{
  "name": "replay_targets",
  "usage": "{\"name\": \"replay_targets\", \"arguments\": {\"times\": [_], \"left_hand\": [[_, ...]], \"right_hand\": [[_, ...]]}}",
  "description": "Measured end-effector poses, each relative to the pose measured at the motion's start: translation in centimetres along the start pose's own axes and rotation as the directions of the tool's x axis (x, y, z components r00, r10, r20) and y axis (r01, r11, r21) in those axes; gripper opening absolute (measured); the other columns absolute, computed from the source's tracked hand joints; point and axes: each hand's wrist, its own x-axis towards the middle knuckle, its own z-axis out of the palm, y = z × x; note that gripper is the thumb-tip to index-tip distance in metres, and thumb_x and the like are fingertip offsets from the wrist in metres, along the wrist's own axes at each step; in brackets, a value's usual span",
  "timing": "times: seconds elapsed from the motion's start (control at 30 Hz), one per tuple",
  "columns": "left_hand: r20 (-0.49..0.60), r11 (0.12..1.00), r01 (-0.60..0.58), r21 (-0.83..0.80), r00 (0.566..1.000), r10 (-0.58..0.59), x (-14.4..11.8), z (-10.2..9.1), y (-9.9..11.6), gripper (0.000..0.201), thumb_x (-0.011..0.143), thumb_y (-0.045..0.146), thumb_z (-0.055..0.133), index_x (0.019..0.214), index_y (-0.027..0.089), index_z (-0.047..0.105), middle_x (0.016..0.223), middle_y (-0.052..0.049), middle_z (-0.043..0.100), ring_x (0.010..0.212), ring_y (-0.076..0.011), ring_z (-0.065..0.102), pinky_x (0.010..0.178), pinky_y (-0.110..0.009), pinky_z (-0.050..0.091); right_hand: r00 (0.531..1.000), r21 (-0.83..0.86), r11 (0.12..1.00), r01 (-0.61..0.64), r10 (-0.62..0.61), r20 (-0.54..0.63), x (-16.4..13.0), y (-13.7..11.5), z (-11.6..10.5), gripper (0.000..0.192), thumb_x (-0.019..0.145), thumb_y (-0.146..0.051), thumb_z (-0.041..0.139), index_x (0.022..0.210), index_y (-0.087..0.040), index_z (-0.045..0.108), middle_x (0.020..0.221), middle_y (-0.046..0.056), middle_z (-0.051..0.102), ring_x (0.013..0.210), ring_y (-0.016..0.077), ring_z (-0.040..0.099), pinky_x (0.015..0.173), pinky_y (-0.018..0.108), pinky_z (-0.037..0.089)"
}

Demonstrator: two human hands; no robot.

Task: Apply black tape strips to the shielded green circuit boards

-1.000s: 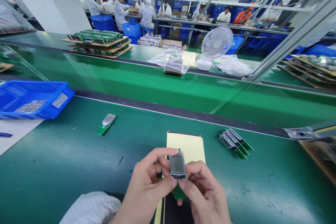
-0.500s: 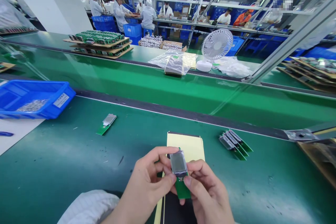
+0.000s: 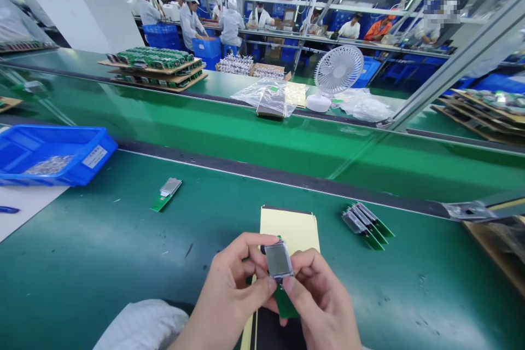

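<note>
Between my two hands is a green circuit board with a small grey LCD screen [image 3: 279, 260] at its upper end. My left hand [image 3: 235, 284] grips the screen's left side, its index finger along the top edge and its thumb at the lower left corner. My right hand [image 3: 318, 290] pinches the lower right part, thumb just below the screen. The board's bare green end sticks out downward. Under the hands lies a stack of pale yellow adhesive sheets [image 3: 289, 224] with a black area nearer me, partly hidden by the hands.
Several similar boards with screens [image 3: 366, 224] lean together at the right, and a single one [image 3: 167, 192] lies at the left. A blue bin [image 3: 88, 161] with small metallic parts stands far left. Beyond the green conveyor belt [image 3: 229, 131] are a white fan [image 3: 338, 70] and stacked board trays [image 3: 156, 68].
The board in my hands has tilted and dropped slightly, and my right thumb has shifted a little up and left toward the screen's lower edge. Both hands keep their hold.
</note>
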Motion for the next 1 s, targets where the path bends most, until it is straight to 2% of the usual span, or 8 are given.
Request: {"name": "replay_targets", "arguments": {"times": [0.1,0.27,0.47,0.57,0.63,0.73,0.8,1.0], "left_hand": [[-0.006,1.000,-0.004,0.010,1.000,0.004,0.1,0.0,-0.1,0.026,0.071,0.027,0.070,0.095,0.024,0.061,0.072,0.004,0.044,0.060,-0.0096,0.053,0.054,-0.022,0.052],[-0.011,0.999,0.008,0.031,1.000,-0.008,0.0,0.1,0.1,0.026,0.073,0.027,0.067,0.099,0.027,0.060,0.073,0.004,0.046,0.061,-0.0094,0.053,0.056,-0.022,0.052],[-0.010,0.998,-0.020,0.068,1.000,0.021,0.3,0.1,-0.6,0.028,0.071,0.028,0.067,0.098,0.027,0.061,0.075,0.004,0.043,0.062,-0.0098,0.050,0.058,-0.025,0.052],[-0.046,0.991,-0.049,0.128,0.997,0.055,0.3,0.2,-1.1,0.054,0.069,0.025,0.068,0.119,0.032,0.048,0.092,-0.001,0.052,0.078,-0.0160,0.056,0.067,-0.028,0.052],[-0.125,0.966,-0.079,0.247,0.986,0.112,0.3,0.0,-1.1,0.064,0.070,0.026,0.067,0.127,0.034,0.039,0.110,-0.005,0.054,0.097,-0.0211,0.054,0.078,-0.030,0.049],[-0.173,0.896,-0.091,0.435,0.968,0.182,0.4,-0.8,-0.6,0.042,0.076,0.032,0.061,0.117,0.030,0.051,0.114,-0.006,0.055,0.103,-0.0232,0.053,0.083,-0.029,0.047],[-0.140,0.861,-0.095,0.500,0.972,0.188,0.6,-1.4,-0.3,0.030,0.078,0.035,0.058,0.107,0.027,0.058,0.110,-0.006,0.057,0.101,-0.0231,0.054,0.080,-0.028,0.048],[-0.069,0.792,-0.104,0.601,0.981,0.181,1.2,-2.5,-0.5,0.025,0.082,0.037,0.047,0.103,0.026,0.054,0.109,-0.004,0.055,0.098,-0.0204,0.056,0.080,-0.028,0.049]], "right_hand": [[1.000,0.002,1.000,-0.014,0.014,0.016,0.2,-0.3,-0.4,0.022,0.067,-0.035,0.072,0.067,-0.020,0.055,0.058,-0.004,0.052,0.048,0.0087,0.044,0.040,0.018,0.039],[0.973,0.010,0.993,-0.118,0.114,0.202,0.7,-1.5,-1.5,0.024,0.074,-0.043,0.063,0.074,-0.020,0.058,0.063,-0.002,0.054,0.049,0.0109,0.049,0.041,0.021,0.039],[0.995,-0.205,0.975,0.087,-0.095,-0.027,0.4,-1.6,-0.6,0.024,0.068,-0.040,0.070,0.069,-0.020,0.057,0.060,-0.003,0.051,0.056,0.0120,0.047,0.050,0.022,0.039],[0.979,-0.373,0.912,0.170,-0.201,-0.046,1.1,-2.1,-1.7,0.020,0.068,-0.038,0.069,0.068,-0.021,0.057,0.058,-0.003,0.051,0.055,0.0129,0.046,0.051,0.024,0.038],[0.936,-0.604,0.757,0.251,-0.349,-0.049,2.1,-2.8,-3.7,0.015,0.070,-0.036,0.065,0.070,-0.022,0.058,0.061,-0.001,0.053,0.057,0.0155,0.047,0.054,0.028,0.039],[0.750,-0.918,0.268,0.291,-0.659,0.045,3.9,-3.8,-7.4,0.014,0.074,-0.035,0.056,0.073,-0.021,0.060,0.068,0.005,0.057,0.065,0.0213,0.048,0.057,0.034,0.039],[0.673,-0.971,0.056,0.231,-0.731,0.118,4.9,-4.0,-9.4,0.019,0.077,-0.037,0.051,0.073,-0.021,0.060,0.070,0.008,0.057,0.067,0.0236,0.047,0.057,0.036,0.039],[0.606,-0.992,-0.052,0.116,-0.788,0.112,6.5,-3.3,-10.6,0.028,0.080,-0.042,0.042,0.071,-0.019,0.055,0.067,0.008,0.053,0.065,0.0246,0.045,0.056,0.037,0.039]]}}
